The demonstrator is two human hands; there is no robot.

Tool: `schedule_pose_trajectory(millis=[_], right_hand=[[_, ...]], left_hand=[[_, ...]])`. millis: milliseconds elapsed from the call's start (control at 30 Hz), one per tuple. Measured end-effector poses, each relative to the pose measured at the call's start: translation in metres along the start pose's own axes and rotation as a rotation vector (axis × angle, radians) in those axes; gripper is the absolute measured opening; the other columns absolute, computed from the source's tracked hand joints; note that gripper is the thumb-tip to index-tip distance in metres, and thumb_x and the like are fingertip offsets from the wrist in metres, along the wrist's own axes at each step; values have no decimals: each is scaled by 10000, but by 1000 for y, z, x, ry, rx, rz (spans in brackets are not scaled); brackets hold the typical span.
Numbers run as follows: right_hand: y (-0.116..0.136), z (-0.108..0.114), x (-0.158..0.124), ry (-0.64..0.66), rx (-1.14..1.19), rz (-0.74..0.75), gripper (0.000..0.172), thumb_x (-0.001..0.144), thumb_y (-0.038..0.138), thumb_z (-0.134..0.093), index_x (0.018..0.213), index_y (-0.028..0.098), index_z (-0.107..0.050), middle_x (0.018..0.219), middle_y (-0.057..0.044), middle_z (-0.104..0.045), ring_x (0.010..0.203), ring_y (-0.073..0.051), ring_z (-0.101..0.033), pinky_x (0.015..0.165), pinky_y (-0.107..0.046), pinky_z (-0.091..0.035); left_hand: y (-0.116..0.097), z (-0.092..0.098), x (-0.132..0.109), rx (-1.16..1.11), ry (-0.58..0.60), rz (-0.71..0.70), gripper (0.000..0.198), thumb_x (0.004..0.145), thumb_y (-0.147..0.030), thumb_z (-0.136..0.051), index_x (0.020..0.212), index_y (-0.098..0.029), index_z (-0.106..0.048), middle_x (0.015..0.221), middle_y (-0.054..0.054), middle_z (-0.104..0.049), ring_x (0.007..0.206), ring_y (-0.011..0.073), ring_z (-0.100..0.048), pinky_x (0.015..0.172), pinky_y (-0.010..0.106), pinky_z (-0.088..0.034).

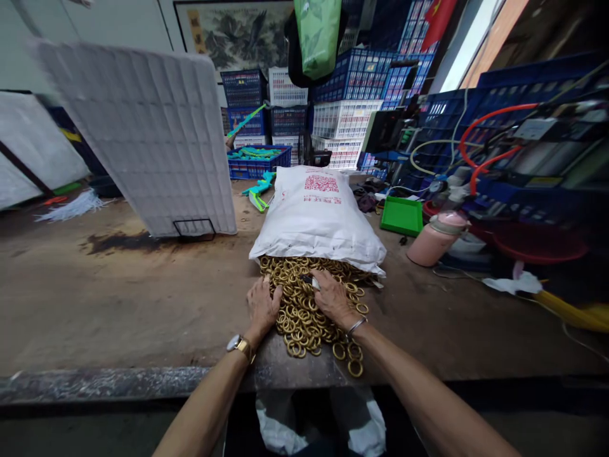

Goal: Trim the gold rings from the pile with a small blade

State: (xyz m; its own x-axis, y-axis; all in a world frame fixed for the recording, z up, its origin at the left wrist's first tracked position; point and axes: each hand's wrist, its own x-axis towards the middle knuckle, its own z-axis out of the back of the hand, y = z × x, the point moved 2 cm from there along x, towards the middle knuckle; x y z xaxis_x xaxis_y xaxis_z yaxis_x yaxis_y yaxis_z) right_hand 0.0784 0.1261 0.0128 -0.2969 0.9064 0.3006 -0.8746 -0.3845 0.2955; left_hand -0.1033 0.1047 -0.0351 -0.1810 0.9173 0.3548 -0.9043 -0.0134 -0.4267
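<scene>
Many brass-coloured rings (302, 311) lie heaped on the table, spilling from the near end of a white sack (318, 219) with red print. At the left edge of the heap, my left hand (263, 304) rests open, its thumb apart from the fingers and touching the rings. On the right side of the heap is my right hand (333, 297), its fingers closed around a small dark object with a pale part, which I cannot make out. A few rings lie loose near the table's front edge, below my right hand.
A white quilted panel (157, 139) stands at the left on the wooden table (118, 304). To the right are a green tray (402, 216), a pink bottle (435, 241) and red hoses. Stacked crates (347, 120) stand behind the sack.
</scene>
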Motion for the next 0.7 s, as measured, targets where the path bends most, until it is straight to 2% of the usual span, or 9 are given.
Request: schedule_pose_trajectory(millis=[200,333,433,567,700], right_hand=[[19,-3,11,55,-8,35,480,670,110,-461,1146,157,-482,977,-86,-557,785,-171,-537,683,-250,-400],[16,5,11,73,44,75,442,680,108,-461,1111,189,-523,949,-65,-573,775,-162,-540,694,-239,-405],[5,19,2,34,103,63,457,696,94,-439,1136,194,-512,1044,-69,-554,866,-168,-533,750,-245,-408],[-25,37,-31,-67,190,-77,347,771,147,-372,1077,152,-536,1025,-79,-582,930,-162,-533,814,-256,-405],[-51,44,-89,-109,236,-243,280,817,241,-330,941,156,-566,828,-54,-642,716,-143,-587,644,-239,-447]], left_hand=[[-11,-3,-4,-17,-46,73,475,850,-389,-347,1221,-105,-429,1239,201,-480,1160,294,-409,936,484,-305],[-16,-3,-5,-66,-56,94,485,842,-405,-364,1222,-111,-429,1244,200,-476,1155,306,-407,945,493,-284],[-17,-2,-4,-123,-63,107,468,836,-400,-382,1211,-126,-440,1240,188,-481,1154,307,-404,952,504,-270],[-15,1,-3,-242,-92,106,422,849,-346,-369,1198,-120,-440,1225,172,-492,1156,270,-410,970,463,-288],[-12,8,-5,-386,-164,108,391,863,-293,-330,1212,-132,-400,1255,141,-459,1180,207,-389,998,370,-299]])
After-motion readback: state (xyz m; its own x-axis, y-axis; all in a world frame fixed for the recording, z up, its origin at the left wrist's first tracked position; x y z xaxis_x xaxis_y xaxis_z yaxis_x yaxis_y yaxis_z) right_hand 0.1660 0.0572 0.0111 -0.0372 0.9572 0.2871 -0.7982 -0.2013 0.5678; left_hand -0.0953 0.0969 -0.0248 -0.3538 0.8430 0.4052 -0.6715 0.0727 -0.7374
